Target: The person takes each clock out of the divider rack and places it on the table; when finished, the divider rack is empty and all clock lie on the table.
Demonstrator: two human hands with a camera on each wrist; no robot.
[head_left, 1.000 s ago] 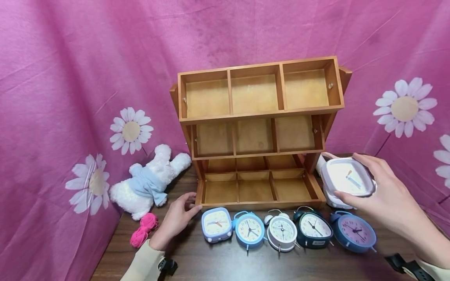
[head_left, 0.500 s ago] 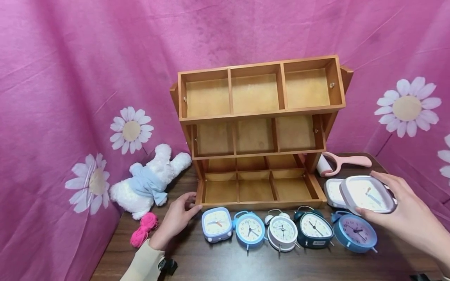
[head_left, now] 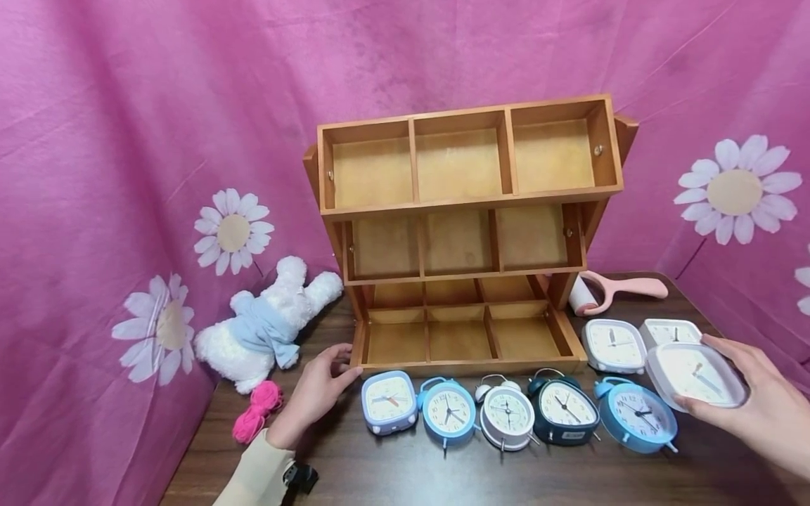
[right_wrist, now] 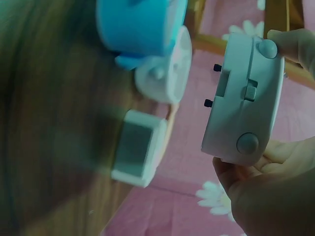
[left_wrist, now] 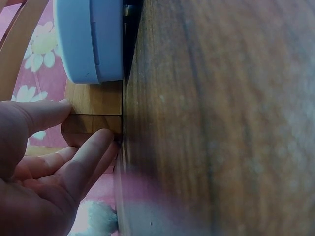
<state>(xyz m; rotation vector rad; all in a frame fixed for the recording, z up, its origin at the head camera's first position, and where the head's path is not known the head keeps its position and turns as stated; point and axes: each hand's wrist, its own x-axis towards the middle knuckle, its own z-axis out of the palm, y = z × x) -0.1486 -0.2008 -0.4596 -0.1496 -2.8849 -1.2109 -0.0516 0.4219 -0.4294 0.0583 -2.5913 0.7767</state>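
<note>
My right hand (head_left: 759, 393) holds a white square alarm clock (head_left: 696, 376) by its sides, thumb at one side and fingers at the other. In the right wrist view that clock (right_wrist: 243, 98) is off the table, its round feet and two black knobs showing. My left hand (head_left: 316, 390) pinches the lower left front corner of a tiered wooden shelf (head_left: 471, 369); the left wrist view has thumb and fingers on either side of the wooden corner (left_wrist: 93, 123). Two other white clocks, one square (head_left: 614, 346) and one rectangular (head_left: 671, 330), stand behind the held one.
Along the shelf's front stand a lavender clock (head_left: 389, 402), a light blue clock (head_left: 448, 412), a white twin-bell clock (head_left: 508, 416), a dark green clock (head_left: 565, 411) and a blue clock (head_left: 639, 416). A pink lint roller (head_left: 633, 287), plush toy (head_left: 266, 327) and pink yarn (head_left: 258, 411) flank the shelf.
My right hand has carried the white square clock right and toward me, lower down. The lint roller and both white clocks behind have come into view. The left hand stays at the shelf corner.
</note>
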